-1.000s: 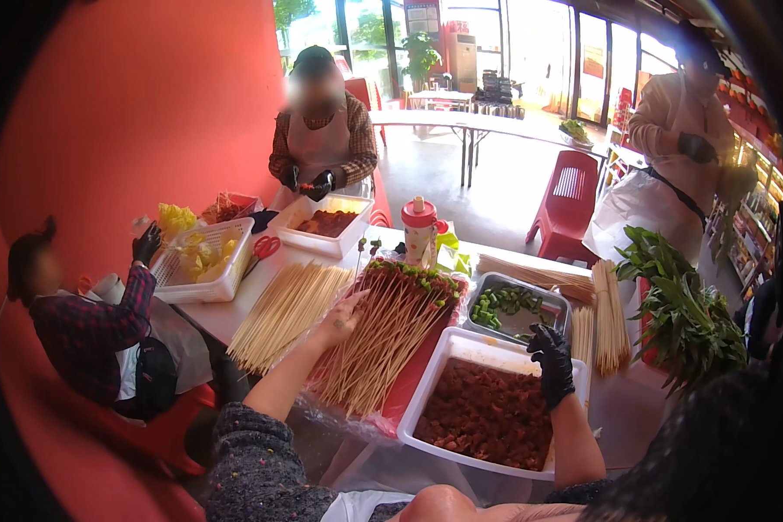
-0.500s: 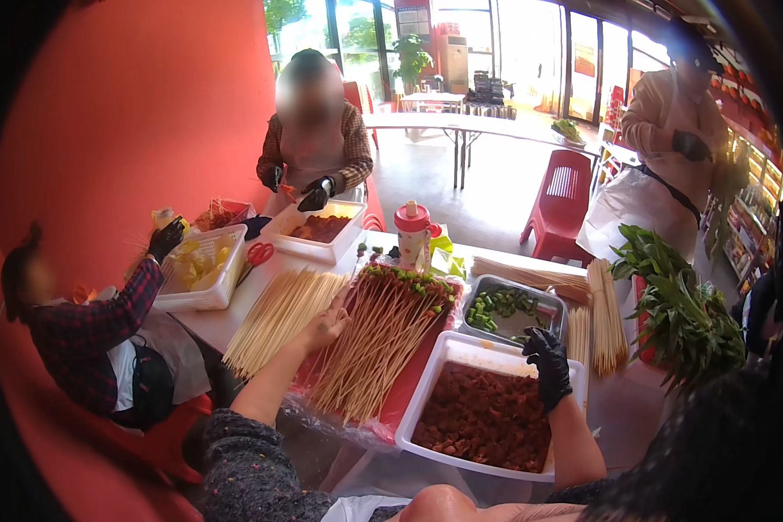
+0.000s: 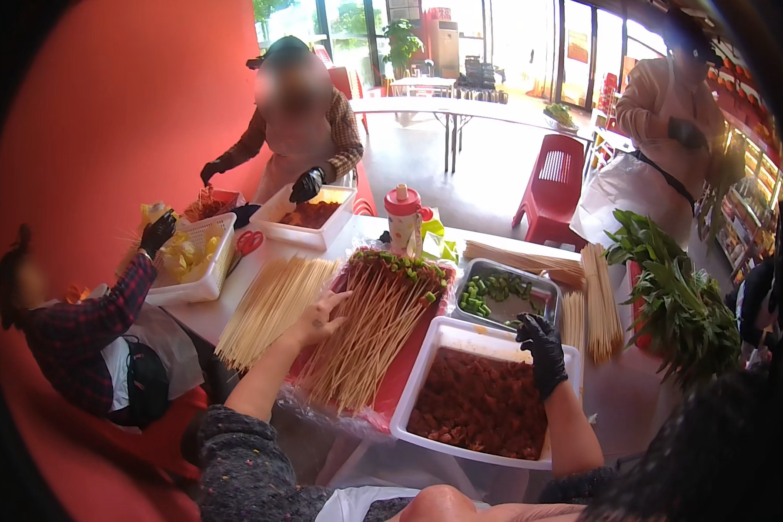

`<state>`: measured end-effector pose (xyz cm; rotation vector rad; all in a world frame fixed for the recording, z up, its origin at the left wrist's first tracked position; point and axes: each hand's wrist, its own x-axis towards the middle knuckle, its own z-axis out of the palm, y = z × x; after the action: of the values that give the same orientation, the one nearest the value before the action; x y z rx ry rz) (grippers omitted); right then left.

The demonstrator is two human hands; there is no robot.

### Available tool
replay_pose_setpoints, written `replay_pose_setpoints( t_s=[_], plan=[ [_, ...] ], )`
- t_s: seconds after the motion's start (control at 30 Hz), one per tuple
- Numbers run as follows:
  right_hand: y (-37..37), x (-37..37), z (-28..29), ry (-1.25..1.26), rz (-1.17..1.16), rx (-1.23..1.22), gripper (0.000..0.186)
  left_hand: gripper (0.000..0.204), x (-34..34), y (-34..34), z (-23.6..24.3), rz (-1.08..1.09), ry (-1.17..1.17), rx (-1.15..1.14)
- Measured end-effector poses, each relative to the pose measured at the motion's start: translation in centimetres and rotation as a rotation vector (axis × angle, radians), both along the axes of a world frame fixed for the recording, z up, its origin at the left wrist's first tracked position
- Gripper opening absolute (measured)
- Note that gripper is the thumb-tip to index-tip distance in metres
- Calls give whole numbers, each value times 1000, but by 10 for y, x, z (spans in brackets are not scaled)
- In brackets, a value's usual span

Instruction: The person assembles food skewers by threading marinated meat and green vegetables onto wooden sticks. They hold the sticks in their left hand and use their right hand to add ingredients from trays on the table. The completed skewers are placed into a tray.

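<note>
My left hand [image 3: 319, 319] is bare, its fingers spread. It hovers between a pile of bare wooden skewers [image 3: 274, 303] and a batch of loaded skewers [image 3: 378, 344], whose far ends carry meat and green pepper pieces. Those loaded skewers lie on a red tray [image 3: 393, 402] with clear plastic film. My right hand [image 3: 544, 355], in a black glove, is over the far right corner of a white tub [image 3: 435, 445] of dark red meat chunks [image 3: 474, 404]. Its fingers are slightly bent and apart, beside a metal tray [image 3: 538, 306] of cut green peppers [image 3: 487, 294].
More skewer bundles [image 3: 600, 304] and leafy greens [image 3: 674, 296] lie at right. A red-lidded cup [image 3: 403, 222] stands behind the loaded skewers. Red scissors [image 3: 250, 242] rest near a white basket [image 3: 204, 283]. Co-workers sit left and across; another person [image 3: 670, 122] stands far right.
My left hand's fingers have spread wider near the loaded skewers. My right hand stays by the pepper tray. The co-worker across has moved one hand to the red basket and lowered the other to the container.
</note>
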<state>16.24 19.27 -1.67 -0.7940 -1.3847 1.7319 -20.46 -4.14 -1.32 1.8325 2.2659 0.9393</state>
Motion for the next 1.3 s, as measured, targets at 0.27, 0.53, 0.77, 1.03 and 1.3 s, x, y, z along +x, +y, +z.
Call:
replay_pose_setpoints(
  t_s=[0.27,0.53,0.77,1.03,1.3],
  plan=[
    [2,2,-1,-11,-8,9,20,18,73,20,20,-33,422,198],
    [2,2,0,39,-4,-4,20,16,78,34,10,-87,442,207],
    [2,2,-1,15,-1,5,19,15,70,41,14,46,227,310],
    [-2,3,4,10,-1,22,18,16,61,45,18,176,315,105],
    [2,-2,-4,-42,9,33,19,50,51,80,20,-698,693,-95]
  ],
)
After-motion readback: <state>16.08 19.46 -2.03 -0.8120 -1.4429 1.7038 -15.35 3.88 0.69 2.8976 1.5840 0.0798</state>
